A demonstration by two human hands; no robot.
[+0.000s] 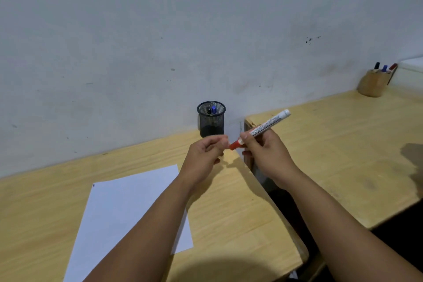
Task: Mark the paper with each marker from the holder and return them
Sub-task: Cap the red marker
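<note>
My right hand (265, 153) grips the white barrel of a red-capped marker (263, 129), tilted with its red cap down-left. My left hand (203, 155) pinches the tip of that red cap (237, 144) with thumb and fingers. Behind the hands a black mesh holder (211, 119) stands by the wall with a black and a blue marker (214, 110) inside. A white sheet of paper (128, 210) lies on the wooden desk (229, 224) under my left forearm, with a tiny dark mark at its top left corner.
A second wooden desk (332, 144) stands to the right across a dark gap. At its far corner is a wooden cup (373, 84) with several markers. A grey wall runs behind both desks.
</note>
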